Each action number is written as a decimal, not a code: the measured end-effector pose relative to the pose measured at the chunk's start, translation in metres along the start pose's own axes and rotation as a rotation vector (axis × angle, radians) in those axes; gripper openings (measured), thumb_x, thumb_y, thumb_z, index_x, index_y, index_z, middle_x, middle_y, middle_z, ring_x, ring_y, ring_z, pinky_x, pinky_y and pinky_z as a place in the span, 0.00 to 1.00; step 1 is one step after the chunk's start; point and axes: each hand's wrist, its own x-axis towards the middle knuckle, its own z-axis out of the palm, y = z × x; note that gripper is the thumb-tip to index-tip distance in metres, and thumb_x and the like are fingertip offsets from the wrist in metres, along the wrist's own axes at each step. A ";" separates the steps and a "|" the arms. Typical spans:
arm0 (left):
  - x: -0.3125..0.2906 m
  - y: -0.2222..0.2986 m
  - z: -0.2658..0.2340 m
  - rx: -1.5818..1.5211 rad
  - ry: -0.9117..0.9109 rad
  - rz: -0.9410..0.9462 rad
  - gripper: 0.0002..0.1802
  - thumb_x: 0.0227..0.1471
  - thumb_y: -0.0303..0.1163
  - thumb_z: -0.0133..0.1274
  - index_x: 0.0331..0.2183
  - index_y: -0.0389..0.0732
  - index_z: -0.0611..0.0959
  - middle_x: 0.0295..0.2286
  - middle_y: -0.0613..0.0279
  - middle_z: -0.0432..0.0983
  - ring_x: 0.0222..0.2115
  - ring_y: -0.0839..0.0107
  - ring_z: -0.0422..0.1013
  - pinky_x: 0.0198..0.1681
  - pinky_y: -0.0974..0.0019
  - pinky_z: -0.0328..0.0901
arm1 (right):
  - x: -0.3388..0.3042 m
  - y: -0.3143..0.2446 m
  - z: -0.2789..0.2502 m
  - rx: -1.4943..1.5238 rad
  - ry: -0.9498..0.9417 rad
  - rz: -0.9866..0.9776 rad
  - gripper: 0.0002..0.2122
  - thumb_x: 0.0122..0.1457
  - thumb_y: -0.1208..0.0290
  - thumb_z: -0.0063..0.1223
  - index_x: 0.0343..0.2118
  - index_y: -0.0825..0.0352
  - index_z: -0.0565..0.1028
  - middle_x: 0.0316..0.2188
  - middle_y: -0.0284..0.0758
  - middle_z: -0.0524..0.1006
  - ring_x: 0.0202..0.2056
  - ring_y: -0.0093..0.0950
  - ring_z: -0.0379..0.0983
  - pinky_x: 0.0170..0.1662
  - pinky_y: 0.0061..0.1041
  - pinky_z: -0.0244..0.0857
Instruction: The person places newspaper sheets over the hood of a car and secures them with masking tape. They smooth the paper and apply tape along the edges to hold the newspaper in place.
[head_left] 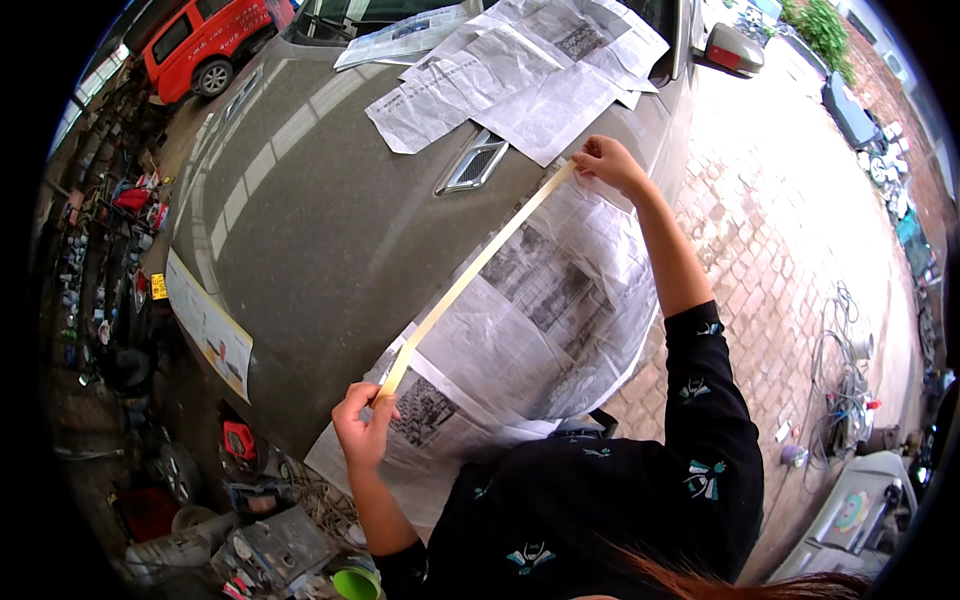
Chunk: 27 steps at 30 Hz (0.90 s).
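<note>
A long strip of pale yellow masking tape (474,277) stretches between my hands along the edge of a newspaper sheet (500,335). That sheet covers the near fender side of a grey-brown car hood (320,200). My left hand (362,425) pinches the tape's lower end, close to the front of the car. At the other end, my right hand (606,165) has its fingers closed on the tape, near the silver hood vent (475,165). Whether the strip is pressed down along its whole length, I cannot tell. More newspaper (540,75) lies over the windshield and rear of the hood.
A side mirror (735,48) sticks out at upper right. Tangled cables (845,370) lie on the brick paving (740,200). Left of the car are heaped parts and tools, with a red vehicle (205,45) behind. A green container (357,583) stands at the bottom.
</note>
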 end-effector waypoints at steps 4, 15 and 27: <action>-0.002 0.000 0.000 -0.046 0.043 -0.078 0.06 0.50 0.23 0.57 0.27 0.30 0.79 0.22 0.63 0.71 0.20 0.78 0.68 0.25 0.73 0.62 | 0.003 -0.011 0.012 -0.063 0.086 -0.055 0.09 0.59 0.71 0.56 0.30 0.72 0.71 0.26 0.35 0.75 0.29 0.22 0.76 0.31 0.21 0.73; 0.005 -0.018 0.014 0.245 0.134 -0.017 0.08 0.46 0.26 0.61 0.29 0.33 0.81 0.24 0.58 0.75 0.27 0.67 0.70 0.33 0.65 0.65 | 0.013 0.001 0.033 -0.003 0.221 -0.023 0.09 0.56 0.73 0.58 0.28 0.72 0.72 0.20 0.35 0.76 0.20 0.24 0.77 0.24 0.22 0.70; 0.009 -0.017 0.014 0.448 0.121 0.104 0.11 0.44 0.28 0.64 0.30 0.35 0.80 0.24 0.58 0.76 0.33 0.58 0.68 0.39 0.58 0.64 | -0.004 -0.009 0.050 -0.447 0.442 -0.208 0.11 0.50 0.67 0.62 0.27 0.68 0.74 0.27 0.40 0.77 0.31 0.39 0.74 0.36 0.35 0.67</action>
